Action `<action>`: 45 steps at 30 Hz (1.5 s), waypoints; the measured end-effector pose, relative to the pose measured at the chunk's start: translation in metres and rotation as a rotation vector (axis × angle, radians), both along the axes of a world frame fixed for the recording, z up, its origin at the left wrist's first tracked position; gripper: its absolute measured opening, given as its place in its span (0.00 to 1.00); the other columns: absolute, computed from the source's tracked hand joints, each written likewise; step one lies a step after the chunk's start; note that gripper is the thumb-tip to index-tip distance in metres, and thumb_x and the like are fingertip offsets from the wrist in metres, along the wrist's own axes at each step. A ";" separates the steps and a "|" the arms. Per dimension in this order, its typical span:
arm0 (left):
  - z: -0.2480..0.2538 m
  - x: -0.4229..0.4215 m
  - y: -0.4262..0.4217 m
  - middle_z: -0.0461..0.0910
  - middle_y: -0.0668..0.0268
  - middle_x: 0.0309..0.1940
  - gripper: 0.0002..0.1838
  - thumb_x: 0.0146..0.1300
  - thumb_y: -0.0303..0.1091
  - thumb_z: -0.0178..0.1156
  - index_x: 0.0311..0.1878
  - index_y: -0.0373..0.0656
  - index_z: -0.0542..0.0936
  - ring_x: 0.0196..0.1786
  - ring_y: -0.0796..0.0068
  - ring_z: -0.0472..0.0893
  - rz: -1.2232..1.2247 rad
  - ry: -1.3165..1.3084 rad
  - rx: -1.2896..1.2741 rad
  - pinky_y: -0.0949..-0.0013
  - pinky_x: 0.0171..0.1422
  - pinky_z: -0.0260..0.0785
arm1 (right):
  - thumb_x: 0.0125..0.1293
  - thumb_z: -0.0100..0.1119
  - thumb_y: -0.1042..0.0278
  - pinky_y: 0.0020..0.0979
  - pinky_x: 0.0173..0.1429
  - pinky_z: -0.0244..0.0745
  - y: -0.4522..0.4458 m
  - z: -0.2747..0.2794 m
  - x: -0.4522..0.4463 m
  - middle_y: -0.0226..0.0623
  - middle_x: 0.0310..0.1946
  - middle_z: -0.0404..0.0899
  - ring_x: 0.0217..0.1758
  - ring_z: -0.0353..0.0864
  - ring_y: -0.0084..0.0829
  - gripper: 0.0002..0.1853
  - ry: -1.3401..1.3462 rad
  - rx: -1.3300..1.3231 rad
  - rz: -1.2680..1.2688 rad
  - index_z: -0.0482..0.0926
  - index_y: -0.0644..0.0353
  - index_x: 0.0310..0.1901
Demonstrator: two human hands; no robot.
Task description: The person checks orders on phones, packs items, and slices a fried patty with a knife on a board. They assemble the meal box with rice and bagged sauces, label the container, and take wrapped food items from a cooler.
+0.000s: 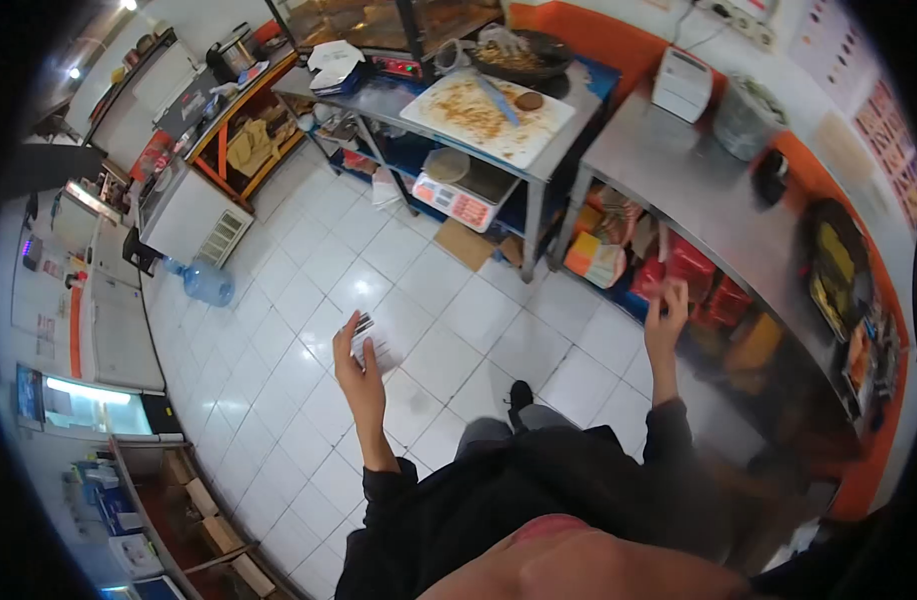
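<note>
My left hand (359, 378) is closed around a small whitish slip with dark printed lines (371, 352), held out over the tiled floor. It looks like a receipt or label, but the print is too small to read. My right hand (667, 312) is raised in front of the steel table's lower shelf, fingers drawn together in a pinch. Whatever sits between those fingertips, if anything, I cannot make out. Behind it are red plastic packages (691, 262) on the shelf; my hand overlaps them in view, and I cannot tell whether it touches them.
A steel table (669, 150) curves along the right, bearing a white device (683, 84) and a clear bucket (749, 118). Ahead, a stained cutting board (449, 110) carries a knife (495, 98). Below stands a scale (459, 200). A water bottle (209, 285) lies on the floor.
</note>
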State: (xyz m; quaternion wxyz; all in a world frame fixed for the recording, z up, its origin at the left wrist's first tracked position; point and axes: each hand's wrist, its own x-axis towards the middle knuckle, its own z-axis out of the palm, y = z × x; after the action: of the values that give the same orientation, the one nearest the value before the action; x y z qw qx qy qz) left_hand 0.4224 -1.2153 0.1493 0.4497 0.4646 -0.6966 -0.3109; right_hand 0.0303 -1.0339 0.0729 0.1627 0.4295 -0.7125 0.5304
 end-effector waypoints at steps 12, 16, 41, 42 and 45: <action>0.014 0.023 -0.336 0.76 0.61 0.51 0.14 0.69 0.25 0.46 0.54 0.37 0.77 0.53 0.72 0.76 0.048 0.042 -0.080 0.72 0.54 0.69 | 0.53 0.56 0.86 0.27 0.29 0.66 -0.373 -0.004 0.019 0.35 0.32 0.71 0.28 0.73 0.28 0.10 -0.018 0.047 0.237 0.82 0.58 0.32; 0.079 -0.047 -0.489 0.77 0.63 0.51 0.13 0.69 0.26 0.49 0.54 0.39 0.77 0.53 0.75 0.76 -0.139 0.076 -0.227 0.73 0.54 0.68 | 0.56 0.52 0.85 0.26 0.31 0.67 -0.416 0.022 -0.028 0.36 0.30 0.71 0.29 0.74 0.30 0.09 -0.079 0.182 0.131 0.80 0.60 0.32; 0.306 -0.401 -1.035 0.57 0.47 0.59 0.45 0.59 0.40 0.65 0.66 0.27 0.47 0.59 0.55 0.66 -0.035 0.442 -1.327 0.57 0.65 0.60 | 0.67 0.54 0.63 0.33 0.40 0.71 -0.932 -0.105 -0.224 0.40 0.29 0.79 0.33 0.78 0.30 0.14 -0.410 0.049 -0.435 0.77 0.69 0.37; 0.299 -0.406 -1.048 0.51 0.45 0.61 0.47 0.59 0.40 0.65 0.66 0.27 0.43 0.60 0.53 0.63 -0.027 0.427 -1.363 0.54 0.67 0.57 | 0.68 0.55 0.59 0.34 0.38 0.70 -0.930 -0.089 -0.214 0.37 0.27 0.77 0.32 0.75 0.29 0.16 -0.571 -0.105 -0.400 0.75 0.68 0.36; 0.283 -0.423 -1.049 0.54 0.43 0.60 0.40 0.65 0.44 0.57 0.68 0.28 0.49 0.58 0.50 0.63 -0.081 0.550 -1.453 0.50 0.66 0.56 | 0.68 0.57 0.55 0.33 0.40 0.68 -0.910 -0.027 -0.148 0.30 0.28 0.70 0.32 0.68 0.26 0.17 -0.791 -0.496 -0.293 0.70 0.64 0.35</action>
State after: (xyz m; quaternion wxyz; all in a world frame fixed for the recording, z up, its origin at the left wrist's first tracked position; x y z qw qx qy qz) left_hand -0.0010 -2.2639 0.4319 0.7865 -0.0663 -0.6053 0.1034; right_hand -0.1172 -1.9439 0.0460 0.0499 0.0389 -0.6250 0.7781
